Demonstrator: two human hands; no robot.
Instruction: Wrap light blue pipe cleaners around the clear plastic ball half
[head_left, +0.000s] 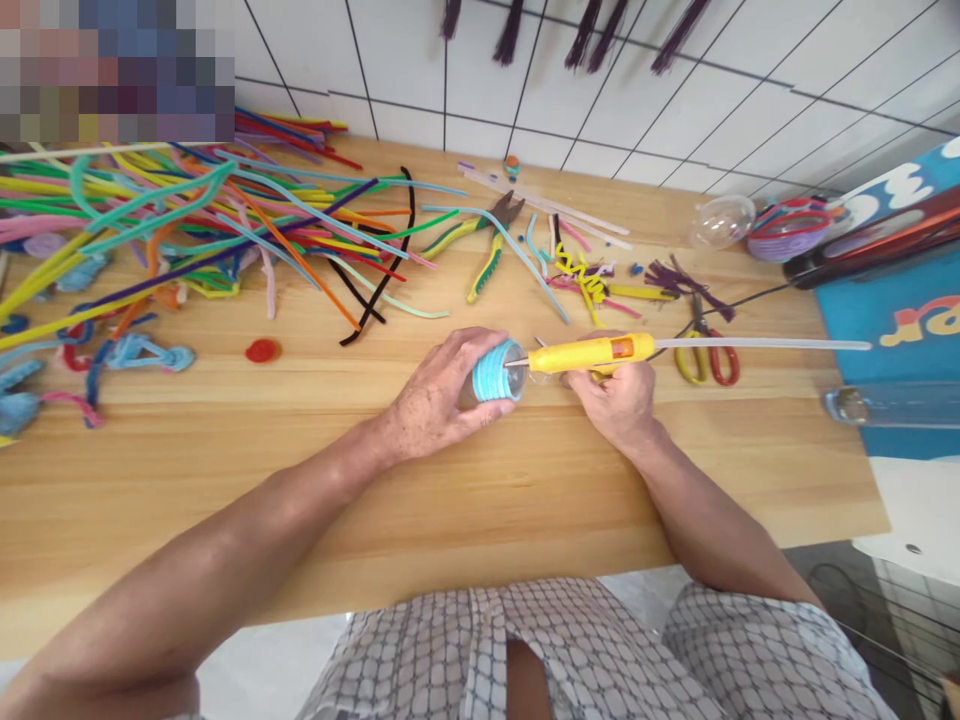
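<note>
Far left on the wooden table [337, 540], a heap of coloured pipe cleaners [172, 205] lies loose beside some twisted, shaped pieces [154, 352]; a small red cap [263, 350] sits apart, nearer you. Your left hand [442, 395] holds the clear container [516, 378] just left of the glue gun, thumb and fingers curled round it. Light-blue wrap [491, 372] circles it in several close turns — judged part done, since clear plastic shows bare at the right end; your hand hides how far the wrap runs leftward. Beyond lie green-and-yellow pliers [491, 245], unheld. The yellow glue gun [585, 354] points left, nozzle at the container's bare end; contact and fresh glue cannot be made out. Your right hand [619, 400] has its fingers closed round the grip; trigger pressure cannot be told. A long glue stick [757, 343] juts from the gun's rear, so supply looks ample. Farther right: scissors [705, 355], a clear bottle [900, 403] and a blue panel [847, 320]. Its white and orange lettering [926, 325] is cut off and turned — no word readable. No brand is legible on the gun.
</note>
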